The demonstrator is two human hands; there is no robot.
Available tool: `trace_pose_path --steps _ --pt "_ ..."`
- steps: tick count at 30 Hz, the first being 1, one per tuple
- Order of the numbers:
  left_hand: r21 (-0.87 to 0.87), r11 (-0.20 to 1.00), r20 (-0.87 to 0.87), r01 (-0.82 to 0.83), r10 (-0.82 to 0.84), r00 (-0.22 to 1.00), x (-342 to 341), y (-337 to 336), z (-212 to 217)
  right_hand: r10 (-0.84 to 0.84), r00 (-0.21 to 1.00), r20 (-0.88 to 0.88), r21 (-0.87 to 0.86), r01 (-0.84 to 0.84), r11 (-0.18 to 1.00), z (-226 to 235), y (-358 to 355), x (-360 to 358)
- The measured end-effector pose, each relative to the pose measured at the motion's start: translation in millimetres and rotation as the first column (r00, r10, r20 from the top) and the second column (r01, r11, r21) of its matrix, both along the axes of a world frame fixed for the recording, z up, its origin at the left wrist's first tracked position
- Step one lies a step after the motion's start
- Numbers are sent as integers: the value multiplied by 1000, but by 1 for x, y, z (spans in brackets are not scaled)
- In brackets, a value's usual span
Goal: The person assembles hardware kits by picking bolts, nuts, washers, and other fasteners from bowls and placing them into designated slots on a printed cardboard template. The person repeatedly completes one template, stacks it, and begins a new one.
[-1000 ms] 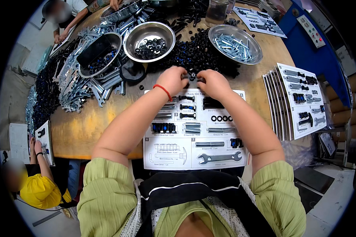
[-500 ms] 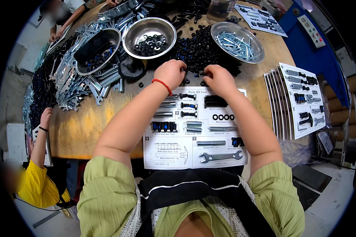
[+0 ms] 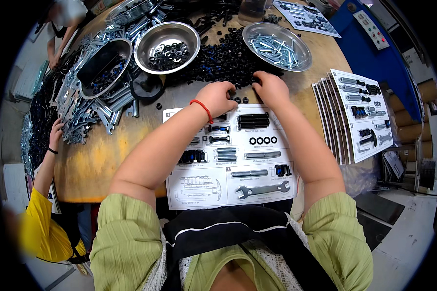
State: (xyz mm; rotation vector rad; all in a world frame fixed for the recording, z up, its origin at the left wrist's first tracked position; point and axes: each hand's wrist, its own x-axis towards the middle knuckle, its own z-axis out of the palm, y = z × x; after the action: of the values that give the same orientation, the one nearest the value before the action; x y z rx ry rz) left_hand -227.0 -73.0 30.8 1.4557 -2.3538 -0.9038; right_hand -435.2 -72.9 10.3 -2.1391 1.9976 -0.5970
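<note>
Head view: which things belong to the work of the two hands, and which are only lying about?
In use:
left hand
right hand
pile of black nuts
parts sheet

Lying about:
bowl of silver bolts
bowl of washers
stack of spare sheets
loose wrenches

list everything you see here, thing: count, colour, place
sorting sheet: one, white with printed cells, table edge before the person
spanner: one, silver, sheet's lower right cell
washers: four, black rings, sheet's right side
loose nuts: a heap, black, beyond the hands
bolt bowl: one, steel, silver bolts inside, far right
nut bowl: one, steel, dark nuts inside, far centre
stacked sheets: a fanned pile, white, right
spanner pile: many, silver, left
co-worker's arm: one, yellow sleeve, left edge
left hand: red wristband, at the heap's edge
right hand: at the heap's edge
</note>
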Motion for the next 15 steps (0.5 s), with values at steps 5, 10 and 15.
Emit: trace_pose_path --steps 5,10,15 --pt "-155 986 108 -68 85 991 -19 8 -13 -44 998 -33 -2 44 999 0 -5 11" --pt "-190 977 35 -93 102 994 -19 13 -13 73 957 282 267 -151 952 5 5 1" --pt "-111 993 14 -49 51 999 -17 2 -21 151 909 389 310 -284 908 5 12 -1"
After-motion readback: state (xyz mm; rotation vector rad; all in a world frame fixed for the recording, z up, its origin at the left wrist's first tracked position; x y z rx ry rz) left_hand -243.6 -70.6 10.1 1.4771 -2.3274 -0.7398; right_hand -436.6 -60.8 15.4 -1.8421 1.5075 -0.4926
